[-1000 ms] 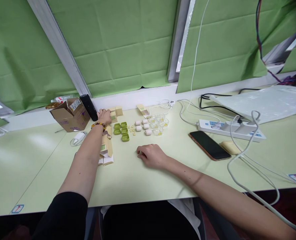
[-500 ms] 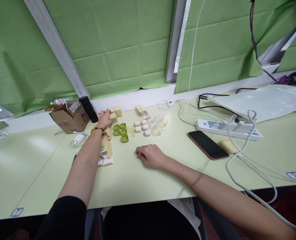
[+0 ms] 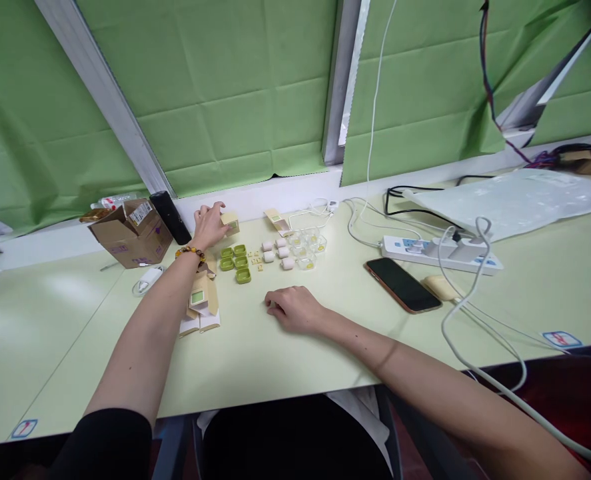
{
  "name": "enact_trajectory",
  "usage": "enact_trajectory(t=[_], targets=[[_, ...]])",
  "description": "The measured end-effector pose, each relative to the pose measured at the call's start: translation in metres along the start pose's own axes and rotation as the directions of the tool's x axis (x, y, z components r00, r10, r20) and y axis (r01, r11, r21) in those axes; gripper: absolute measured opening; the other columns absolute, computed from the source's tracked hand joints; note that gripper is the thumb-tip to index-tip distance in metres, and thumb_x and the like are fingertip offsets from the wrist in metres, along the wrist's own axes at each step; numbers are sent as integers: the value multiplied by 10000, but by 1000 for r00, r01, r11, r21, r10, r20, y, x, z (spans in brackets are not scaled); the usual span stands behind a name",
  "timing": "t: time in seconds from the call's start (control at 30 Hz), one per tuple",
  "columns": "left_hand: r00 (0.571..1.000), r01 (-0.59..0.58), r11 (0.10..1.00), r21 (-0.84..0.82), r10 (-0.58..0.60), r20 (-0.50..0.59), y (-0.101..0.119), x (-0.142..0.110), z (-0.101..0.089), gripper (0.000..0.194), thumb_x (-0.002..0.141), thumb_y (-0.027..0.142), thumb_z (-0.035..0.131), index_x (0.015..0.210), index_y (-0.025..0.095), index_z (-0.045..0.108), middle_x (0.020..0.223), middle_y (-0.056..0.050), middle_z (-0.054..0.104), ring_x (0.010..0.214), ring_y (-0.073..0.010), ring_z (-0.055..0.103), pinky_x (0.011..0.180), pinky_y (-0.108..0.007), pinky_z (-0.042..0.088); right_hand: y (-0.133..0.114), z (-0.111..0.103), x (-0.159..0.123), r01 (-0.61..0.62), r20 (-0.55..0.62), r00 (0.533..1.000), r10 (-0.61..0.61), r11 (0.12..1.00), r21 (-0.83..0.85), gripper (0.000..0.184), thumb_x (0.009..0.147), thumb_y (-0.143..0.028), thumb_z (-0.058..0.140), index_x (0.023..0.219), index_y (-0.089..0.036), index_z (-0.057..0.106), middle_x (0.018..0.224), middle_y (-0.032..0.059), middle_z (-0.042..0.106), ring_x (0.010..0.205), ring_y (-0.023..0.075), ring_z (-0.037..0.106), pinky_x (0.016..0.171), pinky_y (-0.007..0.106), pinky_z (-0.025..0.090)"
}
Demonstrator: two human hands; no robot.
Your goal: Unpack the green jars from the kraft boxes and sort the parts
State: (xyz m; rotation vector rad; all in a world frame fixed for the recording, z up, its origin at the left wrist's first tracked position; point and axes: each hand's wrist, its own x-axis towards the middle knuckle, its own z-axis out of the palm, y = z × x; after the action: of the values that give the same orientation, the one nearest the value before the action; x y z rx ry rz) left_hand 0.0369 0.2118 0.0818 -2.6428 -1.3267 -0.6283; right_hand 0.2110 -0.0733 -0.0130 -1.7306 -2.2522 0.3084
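Observation:
My left hand (image 3: 208,225) reaches far across the pale green table (image 3: 285,353) and its fingers close round a small tan box (image 3: 230,222) near the back edge. A bead bracelet (image 3: 190,251) circles that wrist. Several small green trays (image 3: 236,261) lie just right of the hand, then pink-white capsules (image 3: 275,251) and clear cups (image 3: 306,241). Flattened tan cartons (image 3: 200,300) sit under my left forearm. My right hand (image 3: 293,309) rests on the table with its fingers curled, nothing visible in them.
An open cardboard box (image 3: 125,233) and a black cylinder (image 3: 168,217) stand at the back left, a white charger (image 3: 145,280) in front of them. A phone (image 3: 401,285), a power strip (image 3: 440,251), trailing cables and a plastic sheet (image 3: 515,200) lie to the right.
My left hand has shifted slightly right and gripped the tan box, raising it a little. My right hand has stayed put. The view has drifted a bit.

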Motion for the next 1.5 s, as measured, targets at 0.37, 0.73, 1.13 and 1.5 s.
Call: enact_trajectory(t=[0.37,0.73,1.13,1.5], targets=[[976,-198,979,-55,192,-98,74,-80,-45,772,945,385,679,1626,278,331,1180,-98,599,1209,-357,457,1053,-497,385,1,-2,-1,29,-25,999,-29,1000,11,166,992,-242,604,1084,-240,742,1050,32,822,884,204,737,694,285,372],[946,-306,890,-338,246,-209,111,-192,-38,567,922,199,696,1399,229,393,1266,-129,567,1199,-308,602,993,-466,550,8,-14,-14,321,-616,662,-428,904,-284,524,977,-149,485,1488,-219,579,666,-20,651,559,168,530,553,310,341],[992,-112,816,-568,62,-108,112,-216,-12,521,897,219,731,1327,243,438,1283,-120,615,1196,-308,648,1016,-503,558,24,-17,-10,203,-793,563,-230,969,-137,193,986,-162,549,1107,-207,693,708,2,726,564,148,609,563,292,401],[981,108,545,-831,78,178,114,-228,16,778,944,181,632,1586,329,217,1678,-167,374,1617,-300,334,1277,-577,349,21,-17,-7,54,-539,842,10,993,103,121,936,-261,617,1026,-247,537,884,25,719,770,212,669,621,306,404]])
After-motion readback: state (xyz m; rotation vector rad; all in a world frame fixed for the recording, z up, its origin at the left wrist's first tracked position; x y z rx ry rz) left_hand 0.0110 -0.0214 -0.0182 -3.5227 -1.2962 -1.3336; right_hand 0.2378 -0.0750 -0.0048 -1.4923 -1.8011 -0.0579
